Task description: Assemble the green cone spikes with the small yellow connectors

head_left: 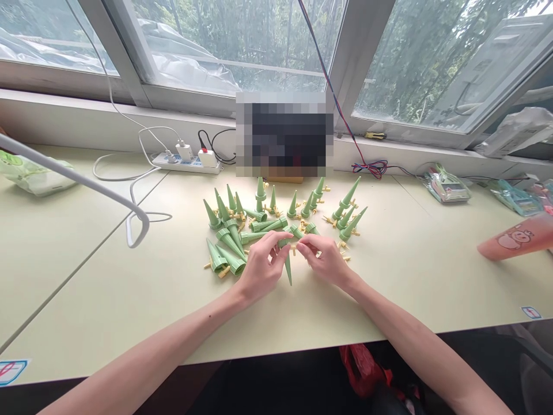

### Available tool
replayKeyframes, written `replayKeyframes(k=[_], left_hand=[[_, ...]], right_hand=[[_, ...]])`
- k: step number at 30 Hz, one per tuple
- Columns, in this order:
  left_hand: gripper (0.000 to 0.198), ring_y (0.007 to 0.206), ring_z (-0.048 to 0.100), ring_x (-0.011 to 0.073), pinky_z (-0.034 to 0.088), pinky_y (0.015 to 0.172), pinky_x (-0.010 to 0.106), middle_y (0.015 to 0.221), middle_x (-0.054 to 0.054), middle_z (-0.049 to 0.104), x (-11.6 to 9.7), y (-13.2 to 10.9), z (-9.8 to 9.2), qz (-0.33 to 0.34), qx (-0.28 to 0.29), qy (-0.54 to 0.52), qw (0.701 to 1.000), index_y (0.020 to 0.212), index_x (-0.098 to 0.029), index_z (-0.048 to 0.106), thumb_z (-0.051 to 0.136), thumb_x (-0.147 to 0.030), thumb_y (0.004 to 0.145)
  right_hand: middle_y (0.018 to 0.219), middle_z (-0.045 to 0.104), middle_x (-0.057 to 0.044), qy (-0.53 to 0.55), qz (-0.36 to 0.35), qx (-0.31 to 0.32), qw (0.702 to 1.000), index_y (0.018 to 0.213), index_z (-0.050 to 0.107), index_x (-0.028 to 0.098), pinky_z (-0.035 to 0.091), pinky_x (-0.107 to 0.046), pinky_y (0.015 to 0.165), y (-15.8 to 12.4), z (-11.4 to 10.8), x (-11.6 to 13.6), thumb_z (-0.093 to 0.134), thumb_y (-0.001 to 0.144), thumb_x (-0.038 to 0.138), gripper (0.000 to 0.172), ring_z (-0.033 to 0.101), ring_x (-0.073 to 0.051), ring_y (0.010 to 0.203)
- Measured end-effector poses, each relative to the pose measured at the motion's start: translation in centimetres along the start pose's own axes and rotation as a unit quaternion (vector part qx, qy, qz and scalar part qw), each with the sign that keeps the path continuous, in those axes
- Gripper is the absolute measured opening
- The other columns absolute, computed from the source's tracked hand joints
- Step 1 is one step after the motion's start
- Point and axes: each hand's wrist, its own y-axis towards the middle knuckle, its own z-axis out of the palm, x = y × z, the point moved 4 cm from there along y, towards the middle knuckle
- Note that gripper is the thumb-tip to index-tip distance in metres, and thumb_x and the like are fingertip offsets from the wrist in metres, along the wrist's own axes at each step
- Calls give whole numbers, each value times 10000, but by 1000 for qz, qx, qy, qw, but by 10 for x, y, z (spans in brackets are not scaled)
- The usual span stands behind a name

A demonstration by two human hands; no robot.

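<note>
My left hand (262, 264) is closed around a green plastic watering spike (288, 272), whose tip points down toward the table. A small pale-yellow valve piece (294, 248) sticks out from the spike's side toward my right hand (325, 260). The right fingertips pinch at the outer end of this piece. Behind both hands stand several upright green spikes (347, 199) with yellow valves on their sides. More spikes lie tipped over in a loose heap (231, 242) left of centre, some showing open ends.
A white power strip (188, 164) with plugs and cables lies at the back left. A pale cable-like bar (82, 181) crosses the left foreground. Plastic-bagged items (447, 183) and a pink cup (514, 236) are on the right. Red and blue wires (370, 167) lie near the window.
</note>
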Motion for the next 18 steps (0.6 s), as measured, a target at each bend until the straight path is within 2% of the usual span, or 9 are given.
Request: replayKeyframes(k=[3,9,12,18], left_hand=[[205,817,644,152,565,702,278,1051,62,687,1,0,0,-8,3,-3,1000,1140,-206,658,550,-256,973],[211,867,644,168,562,715,286,1082,68,685,3,0,-1,-25,-3,4,1000,1150,-213,655,541,-268,981],[209,853,641,168,561,702,284,1072,70,686,3,0,-1,-19,-4,5,1000,1146,-213,656,543,-266,979],[197,800,633,153,561,681,278,1041,64,683,2,0,-1,-14,-6,6,1000,1126,-209,657,541,-260,975]], right_hand=[[668,573,-5,-3,4,6,1000,804,621,182,398,-262,546,0,1,0,494,1014,363,305,475,-127,591],[782,647,-33,11,2,-6,1000,974,635,185,460,-262,538,-1,0,2,571,975,346,174,535,-130,592],[804,651,-39,6,-12,-6,1000,963,628,195,469,-264,537,-1,0,4,567,975,337,155,532,-130,593],[717,598,-15,9,-13,3,1000,900,617,193,444,-260,542,0,1,5,543,989,341,188,511,-133,598]])
